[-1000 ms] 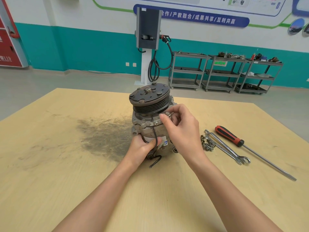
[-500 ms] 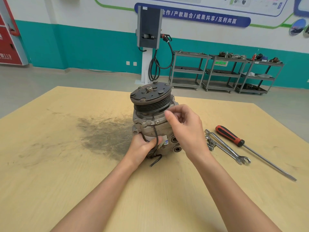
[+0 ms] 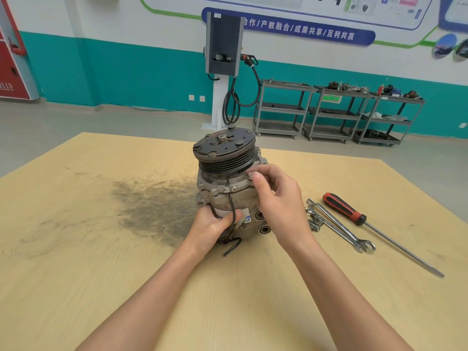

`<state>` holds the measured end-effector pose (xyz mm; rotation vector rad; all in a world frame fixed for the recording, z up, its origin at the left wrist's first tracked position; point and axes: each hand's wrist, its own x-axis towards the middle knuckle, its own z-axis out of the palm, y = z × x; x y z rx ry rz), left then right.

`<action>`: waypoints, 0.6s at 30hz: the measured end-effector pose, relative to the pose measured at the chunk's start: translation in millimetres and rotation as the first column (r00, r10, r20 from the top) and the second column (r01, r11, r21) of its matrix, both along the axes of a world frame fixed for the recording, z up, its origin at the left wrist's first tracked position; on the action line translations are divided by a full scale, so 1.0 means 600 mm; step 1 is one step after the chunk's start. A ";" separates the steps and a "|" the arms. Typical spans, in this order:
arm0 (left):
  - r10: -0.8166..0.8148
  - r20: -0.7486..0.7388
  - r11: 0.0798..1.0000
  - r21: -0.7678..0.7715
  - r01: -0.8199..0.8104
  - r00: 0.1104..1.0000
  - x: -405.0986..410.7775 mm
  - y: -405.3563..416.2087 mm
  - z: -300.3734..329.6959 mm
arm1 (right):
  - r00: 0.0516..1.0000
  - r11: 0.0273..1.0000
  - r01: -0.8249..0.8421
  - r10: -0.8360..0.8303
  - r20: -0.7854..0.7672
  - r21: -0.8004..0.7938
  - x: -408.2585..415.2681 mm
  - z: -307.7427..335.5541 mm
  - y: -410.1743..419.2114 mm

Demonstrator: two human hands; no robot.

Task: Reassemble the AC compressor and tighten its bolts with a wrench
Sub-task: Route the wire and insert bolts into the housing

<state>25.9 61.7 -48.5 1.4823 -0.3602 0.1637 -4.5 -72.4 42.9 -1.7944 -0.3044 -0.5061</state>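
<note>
ac compressor (image 3: 229,188) stands upright near the middle of the wooden table (image 3: 76,249), black grooved pulley (image 3: 225,154) on top, just right of a dark grease smear (image 3: 152,206).

left hand (image 3: 210,228) wraps the lower body of the compressor, thumb pressed over the black wire (image 3: 231,224) that runs down its front; the wire's loose end curls onto the table below.

right hand (image 3: 278,198) is up at the flange under the pulley, thumb and forefinger pinching a bolt head (image 3: 251,175) (only the round silver top shows, shank hidden).

to the right, on the table: two combination wrenches (image 3: 339,228) lying side by side, a small heap of loose bolts (image 3: 314,222) touching their near side, and a red-and-black handled flat screwdriver (image 3: 374,229) just beyond them, blade pointing toward the table's right edge.

background: grey charging post (image 3: 222,44) with looped cable, three metal shelf carts (image 3: 336,112) against a teal wall.
</note>
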 end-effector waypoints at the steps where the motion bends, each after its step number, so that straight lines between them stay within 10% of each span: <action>1: -0.001 -0.001 1.000 -0.001 0.001 1.000 0.000 0.000 0.000 | 1.000 1.000 -0.004 0.004 -0.001 -0.012 0.001 0.000 -0.002; 18: 0.006 -0.014 1.000 0.007 -0.006 1.000 -0.005 -0.001 0.006 | 0.997 0.995 0.077 -0.076 0.030 -0.057 0.008 0.002 0.007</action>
